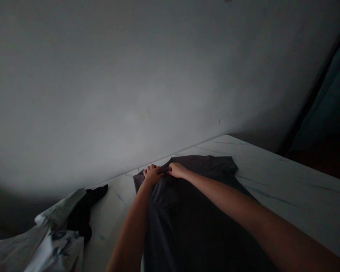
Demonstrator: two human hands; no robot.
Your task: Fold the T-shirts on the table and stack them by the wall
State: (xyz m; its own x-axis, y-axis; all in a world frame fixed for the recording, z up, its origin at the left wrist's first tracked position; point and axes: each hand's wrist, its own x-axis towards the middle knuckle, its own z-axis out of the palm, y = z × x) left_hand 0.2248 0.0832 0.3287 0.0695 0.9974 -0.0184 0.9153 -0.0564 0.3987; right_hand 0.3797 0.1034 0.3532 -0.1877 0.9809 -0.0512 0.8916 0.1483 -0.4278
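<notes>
A dark grey T-shirt lies spread on a white marble-patterned table, its far end near the wall. One short sleeve points right, and the cloth on the left side is bunched into folds. My left hand rests at the shirt's far left shoulder, fingers closed on the fabric. Just to its right, my right hand pinches the cloth near the same shoulder. Both forearms reach across the shirt and cover parts of it.
A pale wall runs along the table's far edge. At the lower left lies a heap of white patterned clothes with a black garment beside it. A teal curtain-like cloth hangs in shadow at the right.
</notes>
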